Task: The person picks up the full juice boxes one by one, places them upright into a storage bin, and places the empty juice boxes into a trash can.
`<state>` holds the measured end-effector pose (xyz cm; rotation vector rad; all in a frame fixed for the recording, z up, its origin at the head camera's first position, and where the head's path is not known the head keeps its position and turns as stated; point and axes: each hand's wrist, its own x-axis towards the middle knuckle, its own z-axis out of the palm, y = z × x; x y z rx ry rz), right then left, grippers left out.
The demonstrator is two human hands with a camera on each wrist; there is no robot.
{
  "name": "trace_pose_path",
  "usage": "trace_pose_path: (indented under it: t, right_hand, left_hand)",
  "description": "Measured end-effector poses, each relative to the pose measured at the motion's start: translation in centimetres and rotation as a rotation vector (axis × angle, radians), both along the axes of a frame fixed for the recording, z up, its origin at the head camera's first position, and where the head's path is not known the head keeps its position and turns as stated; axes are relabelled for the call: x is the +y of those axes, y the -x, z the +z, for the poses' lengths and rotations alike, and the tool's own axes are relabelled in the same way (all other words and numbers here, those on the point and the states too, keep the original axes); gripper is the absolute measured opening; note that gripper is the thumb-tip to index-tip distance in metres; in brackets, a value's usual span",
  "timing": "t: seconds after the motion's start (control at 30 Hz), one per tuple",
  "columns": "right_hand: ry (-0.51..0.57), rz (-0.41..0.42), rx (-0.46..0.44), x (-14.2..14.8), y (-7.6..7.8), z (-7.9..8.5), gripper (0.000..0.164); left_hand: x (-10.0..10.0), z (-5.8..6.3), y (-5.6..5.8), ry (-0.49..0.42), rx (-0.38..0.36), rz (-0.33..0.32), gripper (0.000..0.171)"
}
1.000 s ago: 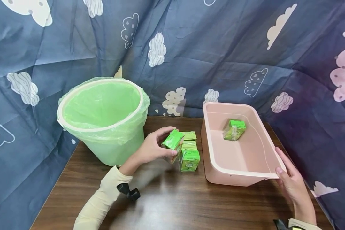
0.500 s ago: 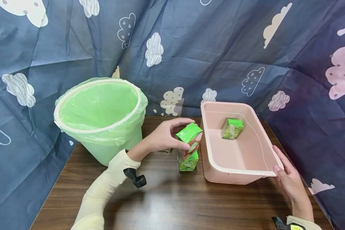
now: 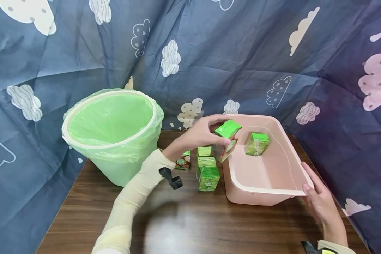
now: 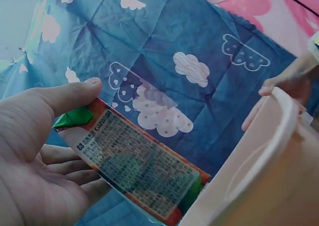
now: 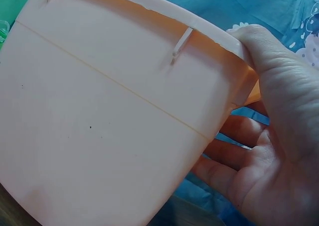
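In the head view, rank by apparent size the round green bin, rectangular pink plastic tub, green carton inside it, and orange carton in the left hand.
Round green bin, narrowly
Rectangular pink plastic tub
Green carton inside that tub and orange carton in the left hand: unsure, fingers partly cover the latter

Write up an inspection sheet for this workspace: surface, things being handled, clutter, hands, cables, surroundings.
Surface: dark brown wood-grain table.
Things handled: held carton, green-topped, at the left rim of the pink tub, contact unclear; a green carton inside the tub.
Clutter: row of green-topped cartons, a red-and-green pack, and a lined green bin.
Hands: left hand holds the carton; right hand grips the tub's near right corner.
Cables: nothing seen.
Surroundings: blue cloud-print cloth.
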<state>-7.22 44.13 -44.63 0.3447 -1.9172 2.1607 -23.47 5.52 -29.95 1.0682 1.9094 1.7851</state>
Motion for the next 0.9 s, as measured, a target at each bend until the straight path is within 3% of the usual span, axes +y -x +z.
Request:
trace_pose_path:
  t: [0.17,0.5,0.9]
  right_hand:
    - [-0.014,0.001,0.005,0.4,-0.3,0.1,0.060]
    - [-0.037,-0.001,-0.002,0.1,-0.2,0.2,0.061]
    - [-0.047,-0.045,-0.043,0.0,-0.4,0.3,0.061]
  left_hand:
    - [2.5,0.0,0.9,-0.005,-0.012,-0.016,0.071]
    - [7.4,0.6,3.4,0.108,0.025,0.105,0.076]
    - [11.4,-1.2,6.6,0.240,0.058,0.100,0.079]
